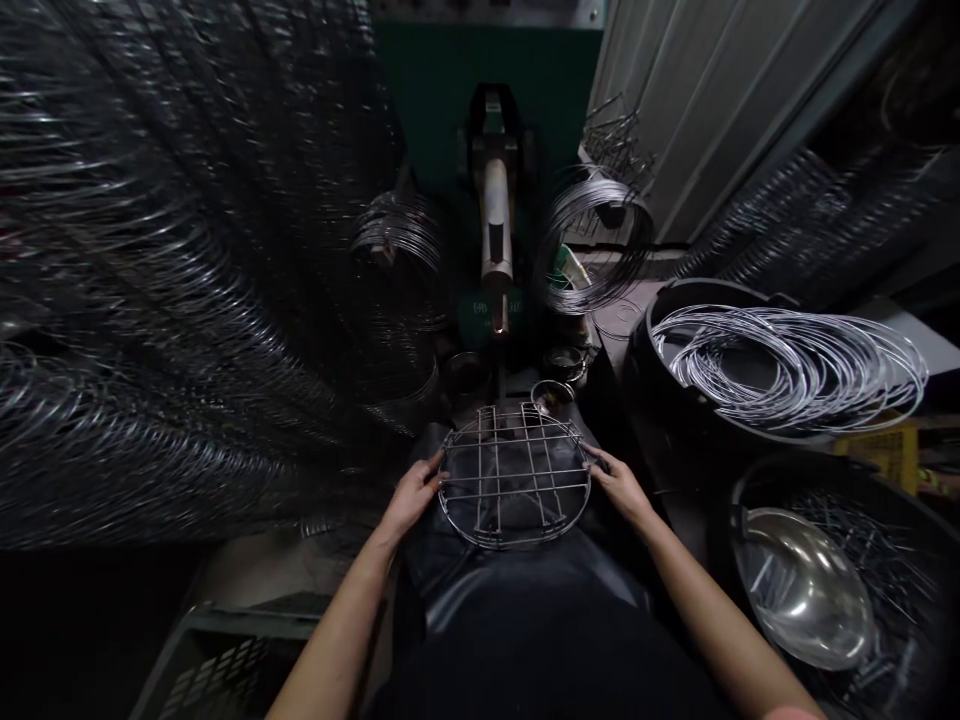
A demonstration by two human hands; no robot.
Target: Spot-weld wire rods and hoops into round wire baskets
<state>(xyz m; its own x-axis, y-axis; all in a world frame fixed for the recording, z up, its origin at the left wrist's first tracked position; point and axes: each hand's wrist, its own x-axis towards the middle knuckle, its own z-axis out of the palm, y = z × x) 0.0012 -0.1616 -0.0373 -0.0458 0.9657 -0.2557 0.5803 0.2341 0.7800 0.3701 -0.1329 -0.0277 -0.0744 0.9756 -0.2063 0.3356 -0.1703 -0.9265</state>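
Observation:
A round wire rack (517, 492) with crossing bars is held level above my lap, over a dark apron (540, 600). My left hand (415, 490) grips its rim on the left side, fingers closed round the wire. On the opposite side my right hand (616, 482) pinches the rim, thumb and fingers together. Just beyond the rack stands a green machine (491, 315) with a pale metal arm (496, 215) ending in a copper-coloured tip (500, 318). The rack's far edge lies below that tip, apart from it.
Stacked wire rings (187, 300) fill the left side. Coils of wire rings (596, 240) hang right of the machine. A black tub (645, 350) holds loose rings (787, 360); another tub (742, 490) holds short rods and a metal bowl (810, 590). A plastic crate (225, 620) sits lower left.

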